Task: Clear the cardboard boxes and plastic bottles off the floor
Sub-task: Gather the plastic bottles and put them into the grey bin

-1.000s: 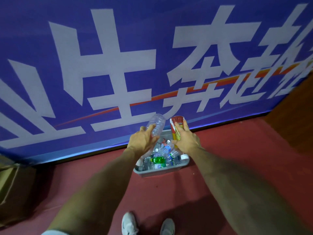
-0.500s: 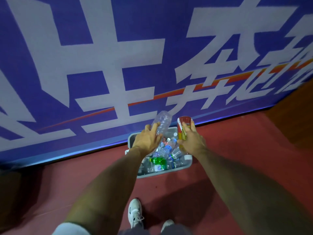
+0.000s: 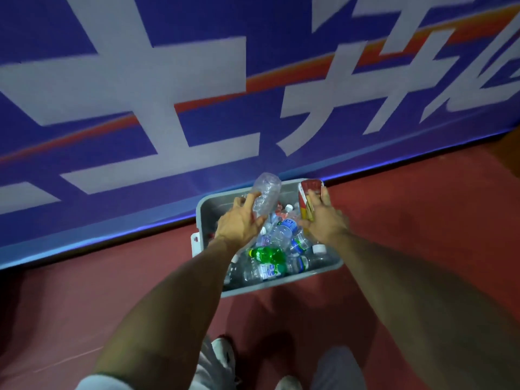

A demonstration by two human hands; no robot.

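Left hand [image 3: 239, 223]: fingers and thumb curled round the lower half of a clear crumpled plastic bottle [image 3: 266, 192]. The bottle is tilted, its free end pointing up and away from the person, and it is held above the far left part of the bin.

Right hand [image 3: 323, 220]: fingers wrapped round a red-and-yellow drink container [image 3: 308, 197], thumb on its near side. The container is roughly upright, above the bin's far right corner. Whether it is a can or a carton cannot be told. The two hands are near each other but apart, both forearms stretched forward and down.

Below the hands: a grey plastic bin [image 3: 206, 211], rectangular, sitting on the red floor [image 3: 112, 305], its far side just beside the foot of the banner. It is filled with loose plastic bottles lying at all angles. Most are clear. A green bottle [image 3: 266, 254] lies near the middle front. A water bottle with a blue label [image 3: 284, 230] lies slanted between the two hands. A white-capped bottle [image 3: 319, 249] lies by the right wall.

Behind the bin: a blue banner [image 3: 84, 66] with large white characters and an orange streak, filling the upper frame.

Bottom edge: a white shoe [image 3: 225, 354] and pale trouser legs, standing near the bin's front side.
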